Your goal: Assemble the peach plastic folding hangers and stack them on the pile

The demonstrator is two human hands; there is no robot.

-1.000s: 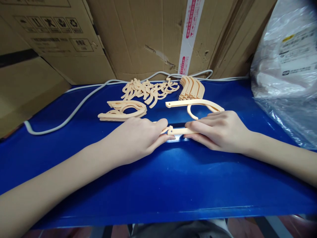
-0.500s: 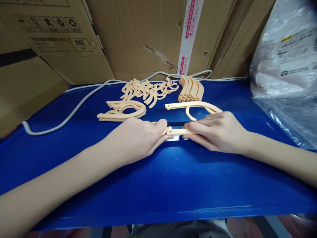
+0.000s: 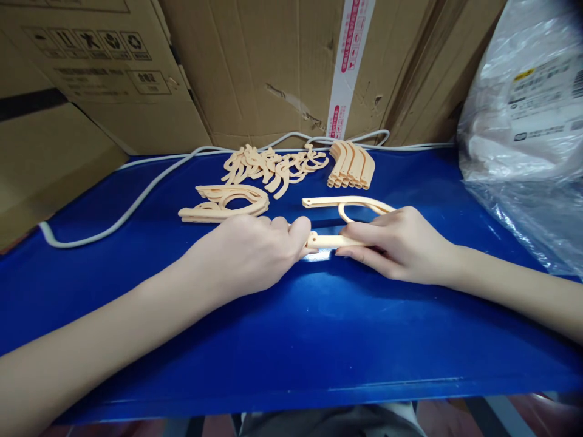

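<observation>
My right hand is closed around a cream plastic folding hanger. Its two arms point left, one above the other, and a curved hook part shows between them. At the tip of the lower arm, my left hand pinches a small cream plastic piece, mostly covered by the fingers. That piece meets the arm's end, which has a small hole; whether they are joined I cannot tell. Just behind my left hand lies a stack of folded hangers.
Loose curved hook pieces are heaped at the back of the blue table, beside a neat row of hanger arms. A white cable runs along the cardboard boxes. Clear plastic wrapping stands at the right.
The hanger's upper arm has dropped slightly toward the lower one. My left fingers have shifted a little to the right, covering more of the small piece at the arm's tip.
</observation>
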